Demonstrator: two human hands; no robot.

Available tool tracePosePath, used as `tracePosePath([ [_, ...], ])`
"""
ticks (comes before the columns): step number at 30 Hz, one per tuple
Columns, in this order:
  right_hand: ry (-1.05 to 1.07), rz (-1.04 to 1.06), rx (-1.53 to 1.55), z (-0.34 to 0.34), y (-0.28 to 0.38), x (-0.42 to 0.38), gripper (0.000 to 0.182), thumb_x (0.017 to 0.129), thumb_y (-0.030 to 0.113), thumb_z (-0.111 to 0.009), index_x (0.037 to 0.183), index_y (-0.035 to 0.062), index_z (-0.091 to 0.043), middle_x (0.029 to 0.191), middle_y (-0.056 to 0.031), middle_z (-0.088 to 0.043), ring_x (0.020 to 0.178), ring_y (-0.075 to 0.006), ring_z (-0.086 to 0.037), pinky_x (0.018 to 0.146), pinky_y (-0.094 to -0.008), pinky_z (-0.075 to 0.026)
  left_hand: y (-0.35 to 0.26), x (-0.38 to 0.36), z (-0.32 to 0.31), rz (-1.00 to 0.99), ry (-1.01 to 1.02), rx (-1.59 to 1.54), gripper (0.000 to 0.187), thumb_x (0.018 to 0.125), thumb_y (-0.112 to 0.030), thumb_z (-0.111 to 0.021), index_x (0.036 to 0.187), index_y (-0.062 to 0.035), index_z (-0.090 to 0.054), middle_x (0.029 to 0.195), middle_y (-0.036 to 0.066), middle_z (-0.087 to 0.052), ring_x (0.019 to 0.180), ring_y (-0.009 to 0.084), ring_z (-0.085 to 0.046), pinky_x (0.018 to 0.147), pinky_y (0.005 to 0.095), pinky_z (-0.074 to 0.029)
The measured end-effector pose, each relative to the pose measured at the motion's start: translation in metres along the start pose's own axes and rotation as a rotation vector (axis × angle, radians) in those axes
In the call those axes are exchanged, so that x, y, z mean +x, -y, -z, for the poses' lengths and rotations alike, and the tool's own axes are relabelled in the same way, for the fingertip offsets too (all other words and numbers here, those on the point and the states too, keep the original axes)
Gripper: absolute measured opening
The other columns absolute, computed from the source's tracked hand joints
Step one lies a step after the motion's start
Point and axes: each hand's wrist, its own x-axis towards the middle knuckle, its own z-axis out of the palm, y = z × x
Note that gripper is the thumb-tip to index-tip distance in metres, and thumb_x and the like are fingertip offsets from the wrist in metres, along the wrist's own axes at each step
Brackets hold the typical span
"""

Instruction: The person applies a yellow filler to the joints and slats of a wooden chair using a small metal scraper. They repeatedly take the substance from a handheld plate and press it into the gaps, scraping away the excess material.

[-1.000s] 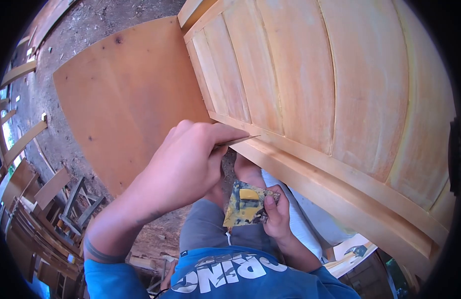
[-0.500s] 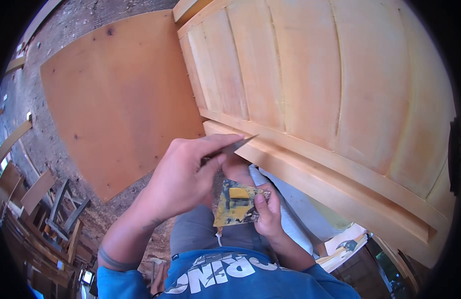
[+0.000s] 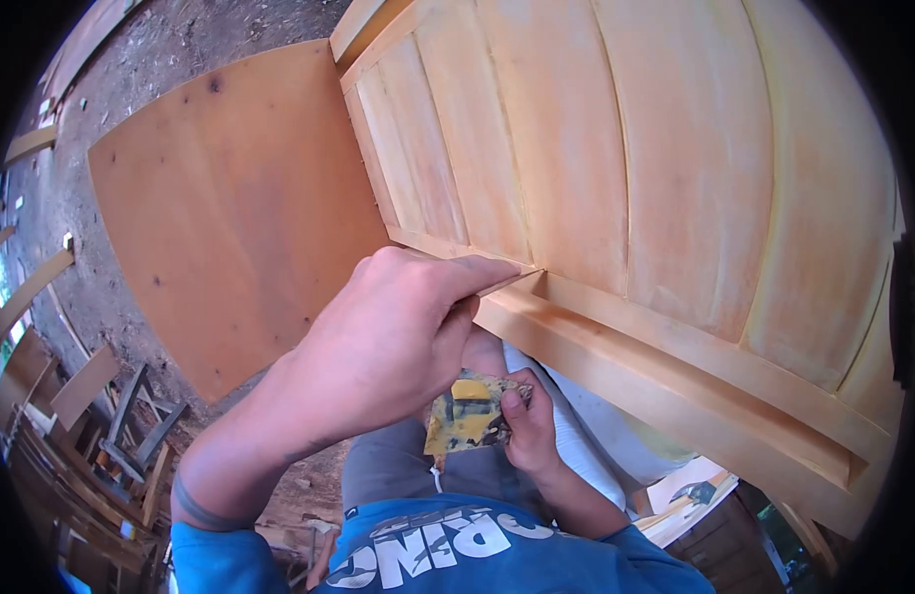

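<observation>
My left hand (image 3: pixel 398 307) is pinched on a thin putty knife (image 3: pixel 512 281), most of it hidden by the fingers. The blade's tip touches the pale wooden panel (image 3: pixel 566 148) where a groove meets the lower rail. Lower down, my right hand (image 3: pixel 531 421) grips a small stained plate (image 3: pixel 447 424), thumb on top. A lump of yellow putty (image 3: pixel 470 389) lies on the plate, with yellow and dark smears around it.
A brown plywood sheet (image 3: pixel 230 218) adjoins the panel on the left. A thick wooden ledge (image 3: pixel 616 351) runs along the panel's lower side. Wood scraps (image 3: pixel 86 386) lie at left on the dirt floor, and a white sack (image 3: pixel 566 426) sits below the ledge.
My left hand has moved right and slightly up, bringing the putty knife's tip from over the ledge to the groove's lower end. The right hand still holds the plate near the lap.
</observation>
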Motion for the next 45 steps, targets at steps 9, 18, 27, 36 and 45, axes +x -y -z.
tracePosePath([
  [9, 0.002, 0.011, -0.025, 0.001, 0.001, 0.003, 0.031, 0.098, 0.031, -0.051, 0.098, 0.0, -0.054, 0.09, -0.005, -0.054, 0.084, -0.0119, -0.049, 0.081, -0.0256, -0.039, 0.005, -0.007, -0.001, 0.025, -0.047, -0.01, 0.032, 0.081, 0.005, -0.048, 0.109, 0.0049, -0.063, 0.074, 0.019, -0.065, 0.063, 0.0286, -0.066, 0.064, 0.0335, -0.053],
  [18, 0.018, 0.028, -0.123, 0.007, -0.003, 0.002, 0.035, 0.098, 0.028, -0.05, 0.114, -0.0021, -0.047, 0.103, -0.0088, -0.052, 0.097, -0.0166, -0.049, 0.091, -0.0296, -0.037, 0.0, -0.012, 0.007, 0.051, -0.051, -0.03, 0.031, 0.081, 0.006, -0.051, 0.109, 0.0038, -0.064, 0.09, 0.022, -0.067, 0.085, 0.0348, -0.067, 0.073, 0.0352, -0.053],
  [27, 0.053, 0.054, -0.177, 0.012, -0.009, 0.005, 0.036, 0.098, 0.026, -0.048, 0.121, -0.0023, -0.043, 0.105, -0.0093, -0.051, 0.101, -0.0193, -0.048, 0.095, -0.0318, -0.035, 0.0, -0.016, 0.002, 0.031, -0.079, 0.017, 0.03, 0.08, 0.004, -0.051, 0.108, 0.005, -0.064, 0.08, 0.022, -0.066, 0.076, 0.0365, -0.066, 0.068, 0.0382, -0.053],
  [36, 0.067, -0.016, -0.112, 0.003, 0.012, 0.006, 0.023, 0.097, 0.022, -0.05, 0.106, 0.0011, -0.048, 0.098, -0.0062, -0.047, 0.091, -0.0144, -0.045, 0.087, -0.0289, -0.037, -0.044, 0.001, 0.006, 0.11, 0.071, 0.194, 0.031, 0.076, 0.003, -0.048, 0.102, 0.0069, -0.064, 0.075, 0.021, -0.066, 0.07, 0.035, -0.066, 0.066, 0.0358, -0.052],
  [45, 0.084, 0.023, -0.207, 0.008, 0.012, 0.008, 0.033, 0.097, 0.024, -0.052, 0.118, -0.0009, -0.049, 0.111, -0.0106, -0.05, 0.104, -0.0188, -0.048, 0.094, -0.0334, -0.037, -0.058, 0.008, 0.026, 0.202, 0.198, 0.144, 0.035, 0.075, 0.005, -0.046, 0.105, 0.0086, -0.063, 0.077, 0.019, -0.068, 0.067, 0.0199, -0.065, 0.064, 0.0312, -0.051],
])
